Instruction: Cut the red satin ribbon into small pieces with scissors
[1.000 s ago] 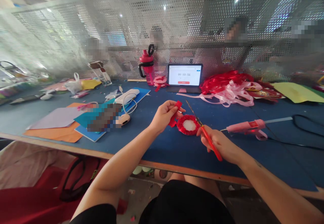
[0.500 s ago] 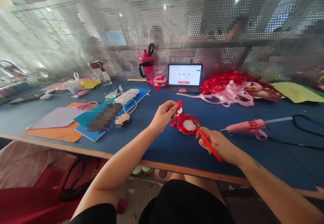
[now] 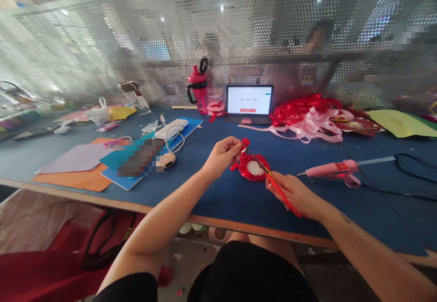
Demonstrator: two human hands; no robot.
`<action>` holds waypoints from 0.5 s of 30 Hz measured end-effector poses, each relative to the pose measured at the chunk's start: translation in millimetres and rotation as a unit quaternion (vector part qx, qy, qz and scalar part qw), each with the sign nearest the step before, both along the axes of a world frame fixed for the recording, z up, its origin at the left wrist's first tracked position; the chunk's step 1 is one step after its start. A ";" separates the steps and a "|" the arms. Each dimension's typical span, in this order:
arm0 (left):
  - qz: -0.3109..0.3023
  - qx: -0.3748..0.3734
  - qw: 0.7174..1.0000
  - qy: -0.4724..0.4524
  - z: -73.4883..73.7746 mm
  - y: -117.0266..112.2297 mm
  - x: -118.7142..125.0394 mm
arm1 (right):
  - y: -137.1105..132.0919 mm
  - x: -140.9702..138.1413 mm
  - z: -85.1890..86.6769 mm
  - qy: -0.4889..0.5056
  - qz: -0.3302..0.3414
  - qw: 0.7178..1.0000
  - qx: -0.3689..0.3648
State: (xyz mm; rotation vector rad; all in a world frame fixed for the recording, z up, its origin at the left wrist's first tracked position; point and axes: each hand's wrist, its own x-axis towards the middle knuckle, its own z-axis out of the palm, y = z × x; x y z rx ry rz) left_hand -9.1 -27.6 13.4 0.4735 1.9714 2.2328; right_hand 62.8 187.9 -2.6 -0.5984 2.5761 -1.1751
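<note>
Between the thumb and fingers of my left hand (image 3: 226,154) is a small piece of red ribbon (image 3: 245,142). My right hand (image 3: 295,193) grips red-handled scissors (image 3: 282,195), whose blades point up and left to the ribbon at my left fingertips. Whether the blades have the ribbon between them is too small to tell. Under the blades lies a round red ribbon rosette (image 3: 243,174) with a white centre. Beside it on the left, more red ribbon shows below my left fingers, partly hidden by them.
A pink glue gun (image 3: 332,171) with a black cord lies on the right. Red and pink ribbons (image 3: 307,115) are heaped behind, next to a tablet (image 3: 250,100) showing a timer. A pink bottle (image 3: 198,90) stands at the back; coloured sheets (image 3: 71,158) and a mouse (image 3: 166,160) lie left.
My left hand has shifted slightly right and down with the ribbon. The scissors' tips are now closer to the left fingertips. The rosette has stayed put.
</note>
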 end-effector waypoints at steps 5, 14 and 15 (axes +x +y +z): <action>-0.002 -0.002 1.000 -0.006 0.7 -0.6 -0.4 | -3.3 1.4 1.9 -0.019 -0.009 0.999 -0.030; -0.001 0.001 1.000 -0.007 0.1 -1.2 -0.5 | -5.3 3.9 2.7 -0.036 -0.020 0.998 -0.047; -0.001 0.001 1.000 -0.007 -0.1 -1.3 -0.7 | -5.4 4.0 2.5 -0.033 -0.022 0.998 -0.046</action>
